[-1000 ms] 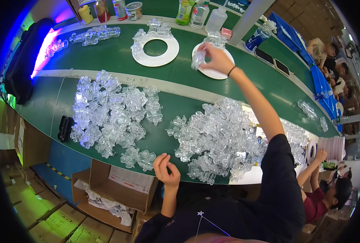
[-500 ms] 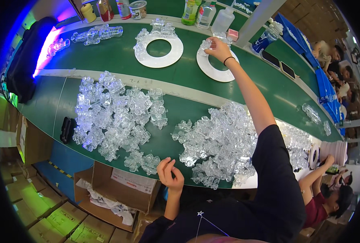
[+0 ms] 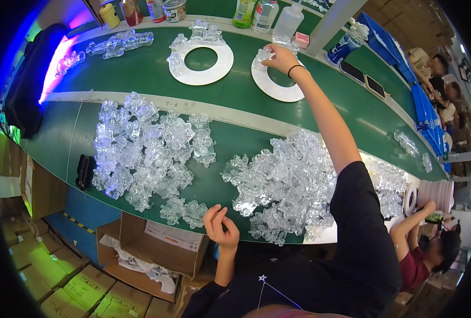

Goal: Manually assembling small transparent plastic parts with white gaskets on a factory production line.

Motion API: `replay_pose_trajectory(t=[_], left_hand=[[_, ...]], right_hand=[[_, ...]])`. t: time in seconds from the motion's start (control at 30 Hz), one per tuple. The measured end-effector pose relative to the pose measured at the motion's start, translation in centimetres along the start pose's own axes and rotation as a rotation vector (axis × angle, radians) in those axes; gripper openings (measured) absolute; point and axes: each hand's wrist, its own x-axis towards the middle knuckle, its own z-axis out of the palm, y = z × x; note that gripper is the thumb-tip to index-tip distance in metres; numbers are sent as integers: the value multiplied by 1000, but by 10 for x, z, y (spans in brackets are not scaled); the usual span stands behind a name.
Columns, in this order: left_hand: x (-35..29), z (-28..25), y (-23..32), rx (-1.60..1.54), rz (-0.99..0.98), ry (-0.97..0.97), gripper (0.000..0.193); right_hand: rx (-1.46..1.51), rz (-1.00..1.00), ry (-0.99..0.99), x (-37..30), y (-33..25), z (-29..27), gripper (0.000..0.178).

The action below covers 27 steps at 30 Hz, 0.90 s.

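My right hand (image 3: 281, 58) reaches over the far part of the table. Its fingers are closed on a clear plastic piece (image 3: 264, 55) at the left side of a white ring (image 3: 284, 95). More clear pieces rest at that ring's far edge. To its left, another white ring (image 3: 214, 77) carries several clear pieces (image 3: 203, 34) along its far and left side. My left hand (image 3: 222, 228) hovers at the table's near edge, fingers loosely curled and apart, with nothing visible in it. Close by lies a small cluster of clear pieces (image 3: 183, 212).
Large heaps of clear pieces (image 3: 145, 151) (image 3: 288, 183) cover the near table. At the back stand bottles (image 3: 288, 24), jars and a pink block (image 3: 301, 40). A glowing conveyor machine (image 3: 31, 79) is at left, stacked white rings (image 3: 435, 195) at right. Other people sit at right.
The whole view has shifted slightly, so the table's things appear a little further left and up. My right hand remains at the same ring, and my left hand has barely moved.
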Motion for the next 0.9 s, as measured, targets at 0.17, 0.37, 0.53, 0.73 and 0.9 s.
replay_pose_trajectory(t=[0.17, 0.37, 0.53, 0.73, 0.9], left_hand=[[-3, 0, 0, -14, -26, 4, 26], [5, 0, 2, 17, 57, 8, 22], [3, -2, 1, -9, 34, 18, 22], [4, -1, 2, -1, 55, 23, 25], [1, 0, 0, -21, 43, 19, 21]], right_hand=[[-6, -15, 16, -2, 3, 0, 63], [-263, 73, 70, -30, -33, -6, 65], [-122, -217, 6, -79, -106, -4, 48], [-96, -373, -241, -111, -148, 16, 47], [-71, -475, -236, -116, -155, 62, 51]])
